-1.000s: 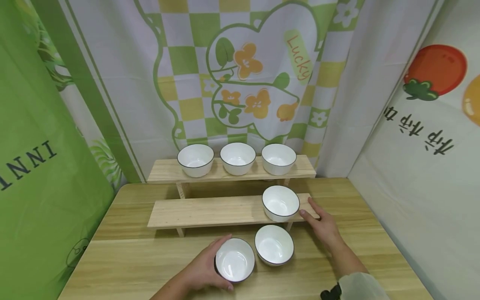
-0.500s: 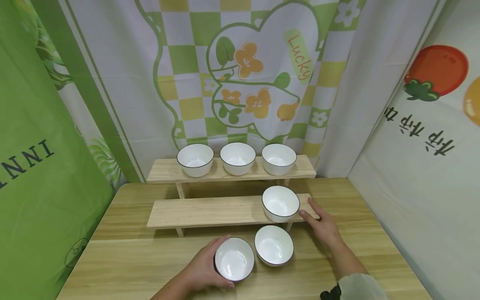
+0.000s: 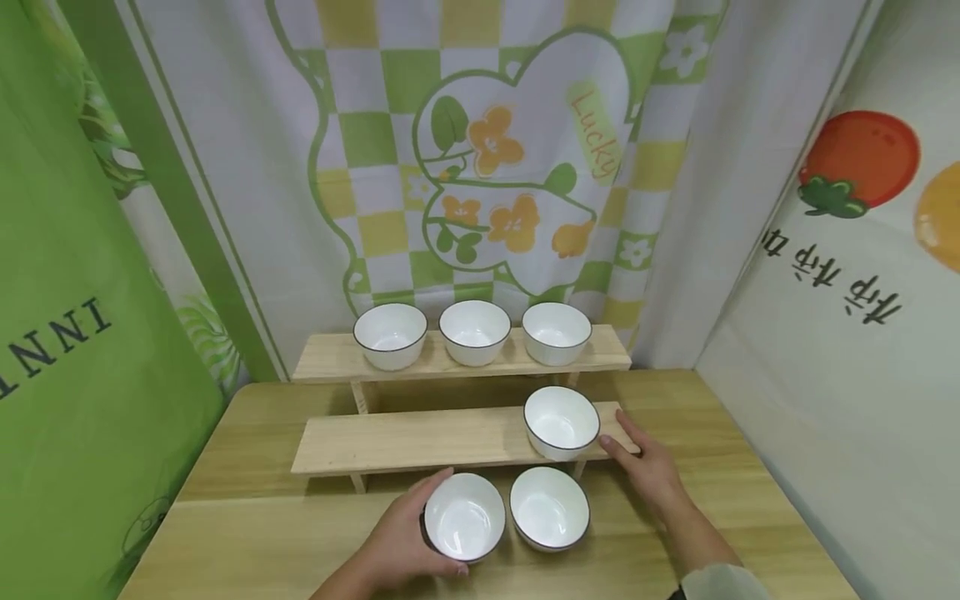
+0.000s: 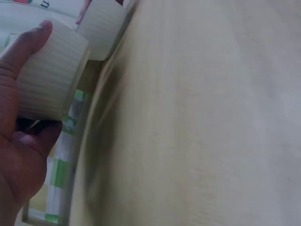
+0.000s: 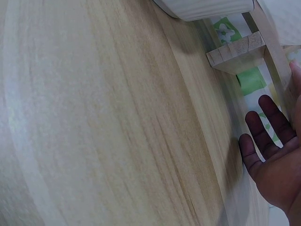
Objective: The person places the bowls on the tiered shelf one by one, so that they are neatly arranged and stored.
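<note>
My left hand (image 3: 408, 533) grips a white, dark-rimmed bowl (image 3: 465, 518) from its left side, thumb at the near side and fingers at the far side. In the left wrist view, a gap shows between this bowl (image 4: 51, 70) and the tabletop (image 4: 188, 117). A second bowl (image 3: 550, 510) stands on the table just right of it. My right hand (image 3: 651, 471) touches the right end of the lower wooden shelf (image 3: 412, 437), thumb tip beside the bowl (image 3: 561, 423) that stands there. In the right wrist view, the other fingers (image 5: 256, 127) extend loosely.
Behind and higher, an upper wooden shelf (image 3: 326, 357) carries three matching bowls, left (image 3: 390, 336), middle (image 3: 475, 333) and right (image 3: 557, 333). A leg (image 5: 237, 52) of the lower shelf stands near my right hand. Printed curtains (image 3: 480, 167) enclose the table's back and sides.
The head view has tilted up a little, so the scene sits lower. My left hand has moved its bowl slightly toward the lower shelf. My right hand stays at the shelf end.
</note>
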A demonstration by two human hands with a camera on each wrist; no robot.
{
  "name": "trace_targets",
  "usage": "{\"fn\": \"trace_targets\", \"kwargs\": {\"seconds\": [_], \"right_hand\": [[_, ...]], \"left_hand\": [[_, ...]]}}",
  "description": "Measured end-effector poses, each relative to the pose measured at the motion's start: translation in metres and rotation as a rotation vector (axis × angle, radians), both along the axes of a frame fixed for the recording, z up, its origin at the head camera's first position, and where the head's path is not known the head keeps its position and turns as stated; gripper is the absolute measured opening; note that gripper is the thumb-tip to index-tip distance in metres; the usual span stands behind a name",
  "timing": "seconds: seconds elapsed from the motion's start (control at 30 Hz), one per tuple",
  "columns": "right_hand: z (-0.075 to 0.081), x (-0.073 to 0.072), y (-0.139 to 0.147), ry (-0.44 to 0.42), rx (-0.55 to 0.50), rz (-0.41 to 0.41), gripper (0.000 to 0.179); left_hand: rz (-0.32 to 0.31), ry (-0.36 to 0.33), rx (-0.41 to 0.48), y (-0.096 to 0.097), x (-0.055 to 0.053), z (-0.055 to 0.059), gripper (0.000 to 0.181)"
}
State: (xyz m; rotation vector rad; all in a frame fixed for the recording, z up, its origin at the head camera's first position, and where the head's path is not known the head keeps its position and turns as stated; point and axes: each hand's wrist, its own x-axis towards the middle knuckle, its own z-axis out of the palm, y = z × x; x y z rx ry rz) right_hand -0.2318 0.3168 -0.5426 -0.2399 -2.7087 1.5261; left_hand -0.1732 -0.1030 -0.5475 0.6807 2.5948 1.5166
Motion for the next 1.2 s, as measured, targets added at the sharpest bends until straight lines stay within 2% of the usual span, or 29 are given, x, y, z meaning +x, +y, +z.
{"fn": "trace_targets", "kwargs": {"seconds": [0.17,0.27,0.47,0.7,0.93,1.2], "right_hand": [[-0.006,-0.002,-0.009,0.009,-0.014,0.028,0.085],[-0.008,0.000,-0.010,0.004,-0.015,0.015,0.085],[-0.007,0.004,-0.003,0.000,0.002,0.001,0.085],[-0.003,0.005,0.001,-0.012,0.026,-0.003,0.087],[-0.006,0.004,0.002,-0.005,0.019,-0.012,0.087],[-0.002,0.004,0.003,0.004,0.018,-0.015,0.086]], "left_hand": [[0.084,0.010,-0.014,-0.004,0.004,0.010,0.125],[0.110,0.002,0.010,-0.003,0.003,0.018,0.125],[0.143,0.011,0.064,0.004,-0.007,0.030,0.124],[0.187,0.003,0.063,0.011,-0.020,0.040,0.125],[0.209,-0.017,0.076,0.018,-0.031,0.041,0.125],[0.204,0.000,0.118,0.024,-0.045,0.038,0.124]]}}
